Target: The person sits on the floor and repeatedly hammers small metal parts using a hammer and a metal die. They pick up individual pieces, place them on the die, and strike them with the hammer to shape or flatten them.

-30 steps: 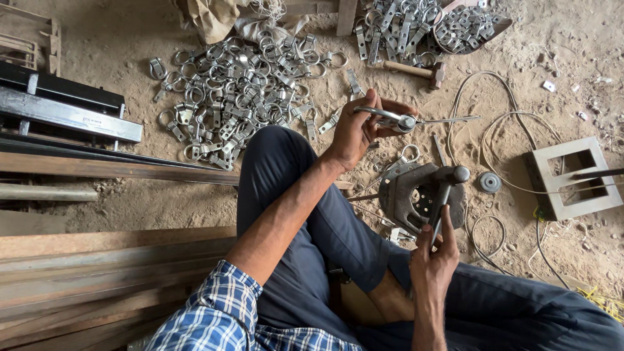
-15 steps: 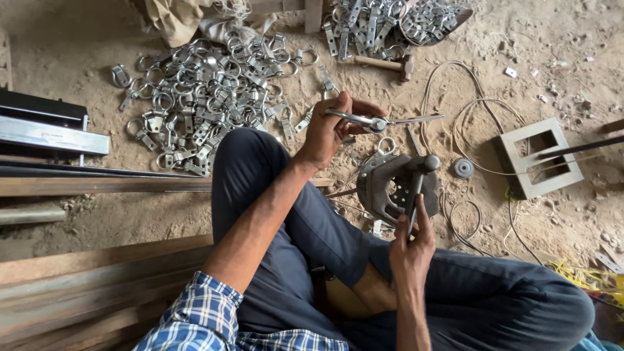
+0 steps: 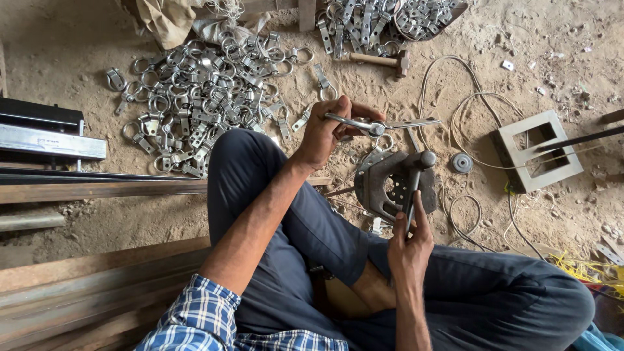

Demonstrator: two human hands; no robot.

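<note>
Left hand (image 3: 331,130) fingers curled tight around clamp strip (image 3: 383,125), strip pointing to 3 o'clock, raised over knee. Right hand (image 3: 411,240) fingers pinch lever (image 3: 413,185) of press (image 3: 389,185), which sits on ground at 12 o'clock from that hand. Clamp pile (image 3: 201,97) at 10 o'clock. Hammer (image 3: 380,60) at 12. Block (image 3: 536,151) at 3.
</note>
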